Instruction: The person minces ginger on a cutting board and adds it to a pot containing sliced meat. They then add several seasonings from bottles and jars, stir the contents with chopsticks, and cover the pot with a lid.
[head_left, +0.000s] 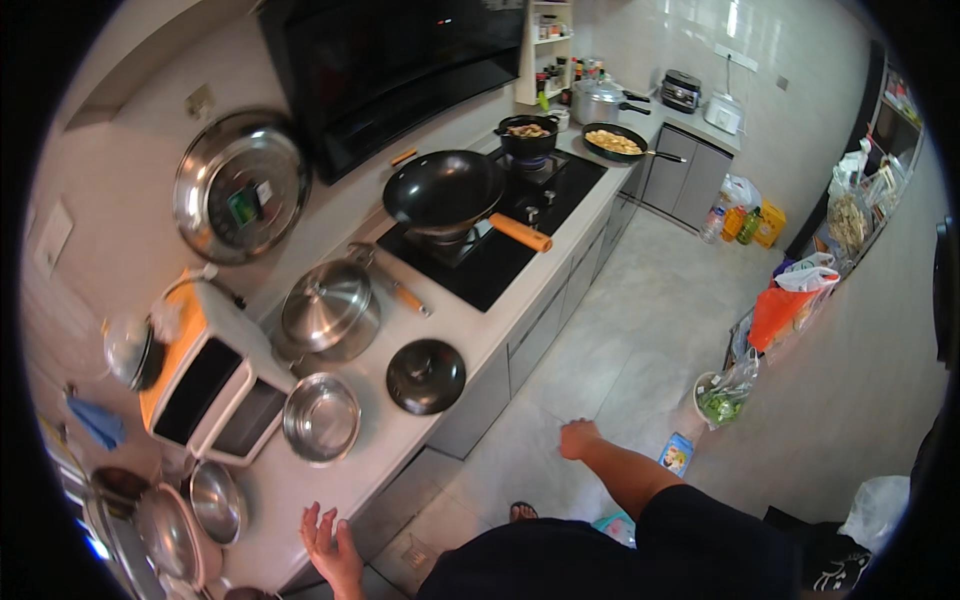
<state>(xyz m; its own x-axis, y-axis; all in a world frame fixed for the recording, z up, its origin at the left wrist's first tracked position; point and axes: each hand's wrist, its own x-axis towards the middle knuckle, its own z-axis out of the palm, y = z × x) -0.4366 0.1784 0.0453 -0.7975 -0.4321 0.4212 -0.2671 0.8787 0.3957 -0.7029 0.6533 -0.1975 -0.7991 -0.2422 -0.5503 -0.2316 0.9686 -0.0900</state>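
Note:
My left hand is raised by the front edge of the white countertop, fingers apart and nothing in it. A steel bowl and a steel pot without a lid stand nearest to it. My right hand hangs over the tiled floor, away from the counter. Its back faces me and its fingers are mostly hidden, so whether they are closed is unclear; no object shows in it. A black pot lid lies knob up on the counter between the open pot and the gas hob.
On the hob sit a wok, its wooden handle jutting over the counter's front, and a black pot of food above a blue flame. Beyond is a frying pan with food. A lidded steel pot adjoins a white oven.

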